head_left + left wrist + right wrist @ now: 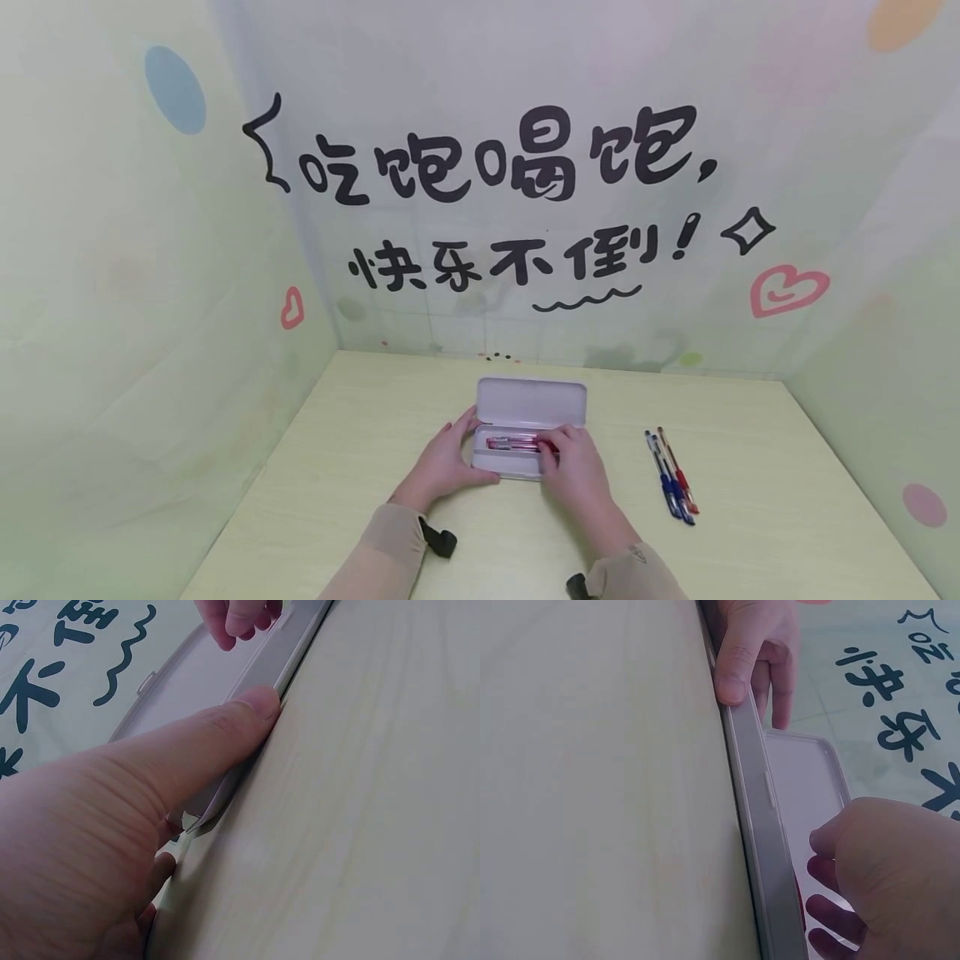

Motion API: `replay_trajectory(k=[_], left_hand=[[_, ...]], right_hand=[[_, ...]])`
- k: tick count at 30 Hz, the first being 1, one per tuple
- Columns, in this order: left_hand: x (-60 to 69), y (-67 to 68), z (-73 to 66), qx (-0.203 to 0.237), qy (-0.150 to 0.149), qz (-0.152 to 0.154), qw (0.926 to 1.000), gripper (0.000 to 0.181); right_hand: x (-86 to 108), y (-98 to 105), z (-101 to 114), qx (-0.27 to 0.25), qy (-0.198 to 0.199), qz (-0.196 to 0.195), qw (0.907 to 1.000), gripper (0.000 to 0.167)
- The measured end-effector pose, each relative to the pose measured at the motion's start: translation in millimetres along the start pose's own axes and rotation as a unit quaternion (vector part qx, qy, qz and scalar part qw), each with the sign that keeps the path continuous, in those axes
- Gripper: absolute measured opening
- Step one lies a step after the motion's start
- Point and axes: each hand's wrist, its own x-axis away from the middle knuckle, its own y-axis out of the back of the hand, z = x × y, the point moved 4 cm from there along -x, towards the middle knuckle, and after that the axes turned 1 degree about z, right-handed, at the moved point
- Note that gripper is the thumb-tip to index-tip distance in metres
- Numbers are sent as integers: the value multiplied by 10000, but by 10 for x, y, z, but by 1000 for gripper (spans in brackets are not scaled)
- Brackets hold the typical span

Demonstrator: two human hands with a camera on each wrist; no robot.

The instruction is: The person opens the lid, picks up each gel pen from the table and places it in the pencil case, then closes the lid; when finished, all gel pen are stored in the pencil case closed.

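A pale metal pencil case (531, 403) stands on the table with its lid raised, and red pens (513, 443) lie in its tray. My left hand (441, 467) grips the case's left end, its thumb (244, 720) along the front wall. Over the right part of the tray is my right hand (576, 468), fingers curled down at the ends of the red pens. In the right wrist view the right hand (900, 877) hangs beside the case wall (761, 825), and a strip of red shows there. Whether its fingertips pinch a pen is hidden.
Blue pens (666, 479) and a red pen (678, 471) lie together on the table to the right of the case. Behind the table (300, 517) stands a printed backdrop with black lettering, and patterned side walls rise at left and right.
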Motion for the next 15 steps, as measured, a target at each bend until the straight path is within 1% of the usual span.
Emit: replay_trajectory(k=[4, 8, 15], left_hand=[[-5, 2, -9, -5, -37, -13, 10000, 133], [-2, 8, -18, -10, -21, -8, 10000, 133], [2, 5, -20, -17, 41, 14, 10000, 134]], right_hand=[[28, 70, -110, -139, -364, 43, 9992, 18], [42, 179, -258, -256, -683, -12, 9973, 20], [105, 375, -611, -269, -1174, -191, 9925, 32]])
